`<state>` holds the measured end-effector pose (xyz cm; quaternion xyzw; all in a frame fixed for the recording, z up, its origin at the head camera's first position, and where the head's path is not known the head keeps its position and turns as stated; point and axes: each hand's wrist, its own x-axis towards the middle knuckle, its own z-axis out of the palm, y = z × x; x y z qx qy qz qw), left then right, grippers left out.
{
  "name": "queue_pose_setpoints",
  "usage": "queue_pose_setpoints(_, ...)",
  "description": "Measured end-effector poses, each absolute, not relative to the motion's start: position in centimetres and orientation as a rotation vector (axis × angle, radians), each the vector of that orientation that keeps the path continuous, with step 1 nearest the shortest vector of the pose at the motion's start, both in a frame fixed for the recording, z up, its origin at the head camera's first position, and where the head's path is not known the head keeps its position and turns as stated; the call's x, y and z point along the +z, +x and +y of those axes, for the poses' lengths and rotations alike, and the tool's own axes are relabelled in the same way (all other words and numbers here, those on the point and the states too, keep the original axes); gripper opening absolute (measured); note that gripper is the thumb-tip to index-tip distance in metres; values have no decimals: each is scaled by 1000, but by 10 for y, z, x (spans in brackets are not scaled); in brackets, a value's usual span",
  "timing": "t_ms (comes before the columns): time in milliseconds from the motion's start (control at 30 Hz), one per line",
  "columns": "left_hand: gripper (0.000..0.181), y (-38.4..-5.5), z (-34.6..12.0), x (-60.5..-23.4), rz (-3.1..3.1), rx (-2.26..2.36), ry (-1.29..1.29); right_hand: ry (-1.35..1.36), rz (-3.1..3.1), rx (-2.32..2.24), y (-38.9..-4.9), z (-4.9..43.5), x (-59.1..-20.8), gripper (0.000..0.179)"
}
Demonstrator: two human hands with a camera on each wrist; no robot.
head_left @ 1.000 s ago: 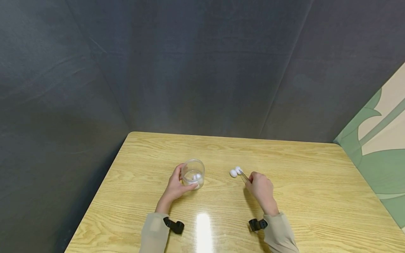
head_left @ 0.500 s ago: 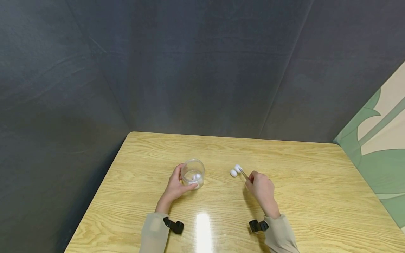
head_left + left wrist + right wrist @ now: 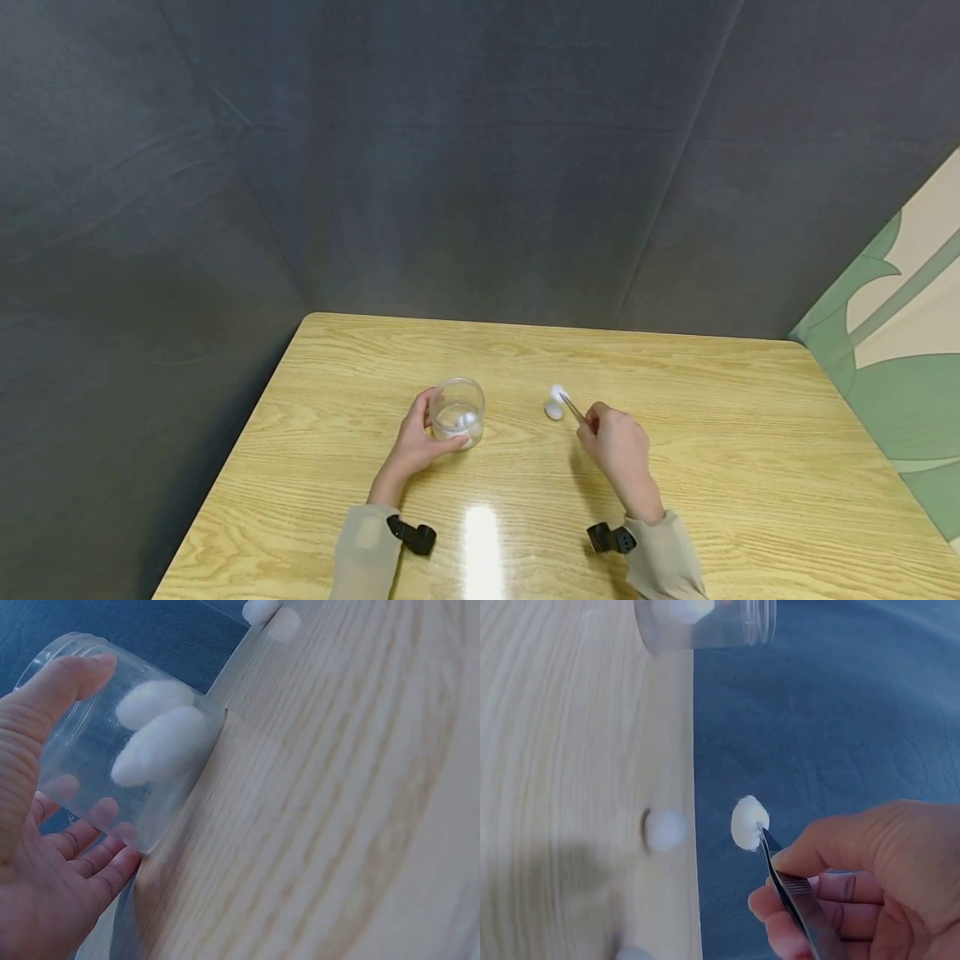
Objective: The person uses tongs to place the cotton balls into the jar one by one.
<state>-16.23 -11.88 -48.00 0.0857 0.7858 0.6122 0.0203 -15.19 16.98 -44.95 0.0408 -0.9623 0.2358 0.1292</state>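
Observation:
My left hand [image 3: 417,442] grips a clear round plastic jar [image 3: 458,390] from its left side, thumb near the rim in the left wrist view. The jar stands upright on the table without a lid. White cotton balls [image 3: 161,746] lie in its bottom. My right hand [image 3: 621,450] pinches metal tweezers [image 3: 791,892] between thumb and fingers. Their tips hold one cotton ball [image 3: 748,823], raised above the tabletop in the right wrist view. A second cotton ball [image 3: 553,411] lies on the table just below it.
The wood-grain table [image 3: 712,400] reaches back to a dark fabric wall [image 3: 480,167]. A green and cream patterned panel [image 3: 900,392] borders its right side. Black wrist straps [image 3: 412,535] sit at both sleeves. Light glares off the front of the tabletop.
The tweezers have lifted one cotton ball off the table and shifted it slightly left, over the other one. The left hand and the jar have stayed in place.

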Motion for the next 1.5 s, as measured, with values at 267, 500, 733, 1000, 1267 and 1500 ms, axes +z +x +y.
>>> queue_pose_setpoints(267, 81, -163, -119, -481, 2440, 1897, 265, 157, -2754, 680, -150, 161, -443, 10)
queue_pose_setpoints(500, 81, -164, -119, -482, 2436, 1894, 260, 185, -2740, 691, -151, 151, -438, 11)
queue_pose_setpoints(733, 80, -164, -119, -482, 2435, 1894, 270, 231, -2721, 689, -152, 141, -436, 12)
queue_pose_setpoints(1000, 80, -165, -119, -483, 2441, 1895, 285, 269, -2704, 687, -153, 129, -432, 12)
queue_pose_setpoints(1267, 82, -166, -120, -485, 2450, 1878, 272, 310, -2684, 723, -152, 118, -428, 11)
queue_pose_setpoints(1500, 85, -178, -122, -515, 2464, 1886, 221, 302, -2711, 729, -152, 110, -426, 10)
